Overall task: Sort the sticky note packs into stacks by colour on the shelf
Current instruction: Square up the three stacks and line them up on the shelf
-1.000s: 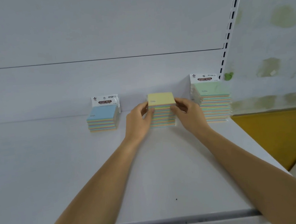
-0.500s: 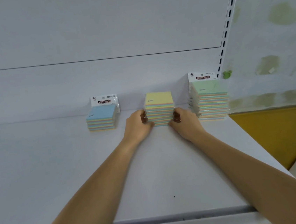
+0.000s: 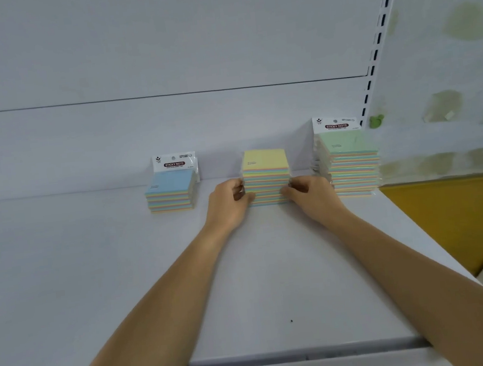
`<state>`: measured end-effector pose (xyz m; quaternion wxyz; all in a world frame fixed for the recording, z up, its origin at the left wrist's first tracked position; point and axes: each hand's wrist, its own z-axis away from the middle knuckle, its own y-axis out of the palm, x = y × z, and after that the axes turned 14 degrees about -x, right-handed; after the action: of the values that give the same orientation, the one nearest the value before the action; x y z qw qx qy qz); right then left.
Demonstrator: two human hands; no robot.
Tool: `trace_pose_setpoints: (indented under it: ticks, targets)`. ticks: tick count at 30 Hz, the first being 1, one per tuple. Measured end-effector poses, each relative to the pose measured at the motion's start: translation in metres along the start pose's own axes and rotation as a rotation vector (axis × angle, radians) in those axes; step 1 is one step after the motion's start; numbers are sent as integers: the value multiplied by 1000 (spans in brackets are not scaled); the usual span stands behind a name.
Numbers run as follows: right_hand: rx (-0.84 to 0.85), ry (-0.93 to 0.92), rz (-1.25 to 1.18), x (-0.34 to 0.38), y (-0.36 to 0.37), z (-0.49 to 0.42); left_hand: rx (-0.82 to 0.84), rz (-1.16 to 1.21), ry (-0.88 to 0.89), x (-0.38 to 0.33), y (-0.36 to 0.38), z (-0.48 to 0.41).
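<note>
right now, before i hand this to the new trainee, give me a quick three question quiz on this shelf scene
1. True or false: the left hand and the right hand both grip the yellow-topped stack.
2. The green-topped stack is: A) the tallest of the three, B) the shortest, C) tipped on its side.
3. Fill in: the blue-topped stack stands to the ___ of the left hand.
Key: 1 true; 2 A; 3 left.
</note>
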<state>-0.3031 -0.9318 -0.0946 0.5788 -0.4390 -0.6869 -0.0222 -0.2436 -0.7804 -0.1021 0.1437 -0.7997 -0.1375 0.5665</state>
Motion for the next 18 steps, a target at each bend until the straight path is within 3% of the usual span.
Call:
trace_pose_setpoints:
  ticks: [7, 18]
  targets:
    - [51, -43, 38, -1, -1, 2, 42, -10, 5, -5, -6, 4]
    - [-73, -65, 62, 10, -6, 15, 25, -131, -4, -9, -4, 5]
